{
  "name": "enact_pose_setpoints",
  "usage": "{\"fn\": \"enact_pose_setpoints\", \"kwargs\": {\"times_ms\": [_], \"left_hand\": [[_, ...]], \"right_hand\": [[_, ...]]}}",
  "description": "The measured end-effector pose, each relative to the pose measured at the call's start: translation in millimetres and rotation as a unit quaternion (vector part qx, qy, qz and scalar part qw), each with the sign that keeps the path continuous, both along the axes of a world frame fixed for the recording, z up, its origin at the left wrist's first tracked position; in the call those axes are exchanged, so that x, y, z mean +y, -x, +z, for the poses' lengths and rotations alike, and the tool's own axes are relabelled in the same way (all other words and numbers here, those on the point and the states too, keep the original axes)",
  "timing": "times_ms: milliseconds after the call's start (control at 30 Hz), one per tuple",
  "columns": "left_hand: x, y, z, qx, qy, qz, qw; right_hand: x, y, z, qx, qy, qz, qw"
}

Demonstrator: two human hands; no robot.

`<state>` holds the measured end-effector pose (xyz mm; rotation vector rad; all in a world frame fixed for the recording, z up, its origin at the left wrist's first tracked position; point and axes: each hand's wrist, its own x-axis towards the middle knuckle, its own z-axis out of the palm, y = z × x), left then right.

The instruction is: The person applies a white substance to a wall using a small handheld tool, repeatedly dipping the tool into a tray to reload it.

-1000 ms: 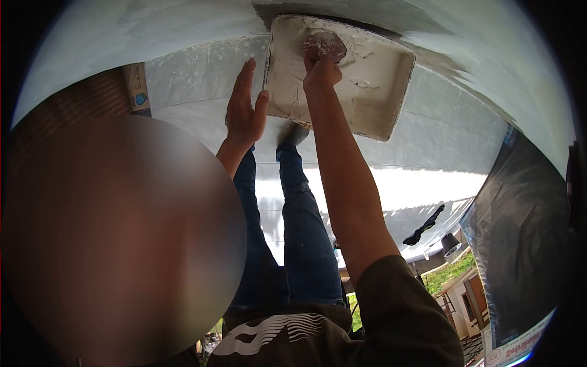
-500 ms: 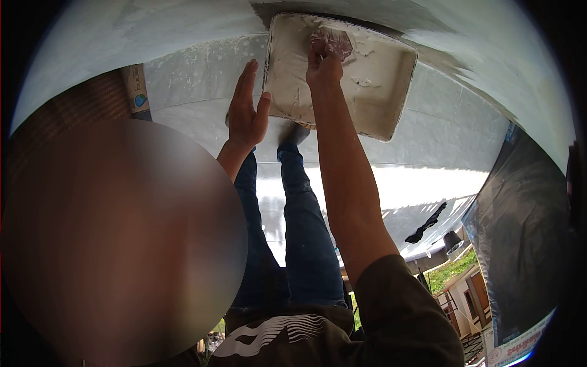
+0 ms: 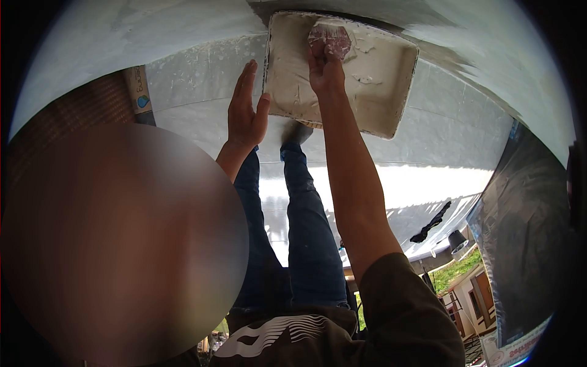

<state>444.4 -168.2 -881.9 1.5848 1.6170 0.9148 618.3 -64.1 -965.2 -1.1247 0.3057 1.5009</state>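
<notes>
A shallow rectangular tray [image 3: 391, 92] with a coated, smeared rim holds a thick cream-white paint. My right hand [image 3: 328, 74] reaches over it, fingers closed on a wide reddish paintbrush [image 3: 330, 41] smeared with white. The brush overlaps the paint near the tray's far side, its pale bristles pointing away from me. Beside the tray's left edge, my left hand [image 3: 247, 113] is raised flat with its fingers stretched out and thumb apart, holding nothing.
A pale grey, patchy wall surface [image 3: 202, 24] curves across the top. Grey sheeting [image 3: 446, 144] covers the floor around my feet. A cardboard box [image 3: 139, 92] stands at left, a black strip [image 3: 431, 223] lies at right, and dark plastic [image 3: 532, 244] hangs beyond it. A blurred round patch hides the lower left.
My right hand has shifted slightly and turned at the wrist, showing more of the reddish brush. My left hand stays almost where it was.
</notes>
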Motion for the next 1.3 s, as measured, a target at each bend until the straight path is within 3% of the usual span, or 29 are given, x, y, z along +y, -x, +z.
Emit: {"fn": "enact_pose_setpoints", "kwargs": {"times_ms": [767, 1067, 1300], "left_hand": [[-0.9, -26.0, 26.8, -0.031, -0.029, -0.016, 0.999], [-13.3, -27.8, 23.9, -0.003, -0.021, -0.034, 0.999], [-23.6, -19.5, 19.2, -0.01, -0.015, -0.031, 0.999]], "right_hand": [[-60.6, -76.1, 32.7, -0.057, -0.032, 0.058, 0.996], [-3.1, -73.4, 6.9, -0.123, -0.032, -0.031, 0.991], [5.5, -44.9, 6.4, -0.1, -0.043, -0.035, 0.993]]}}
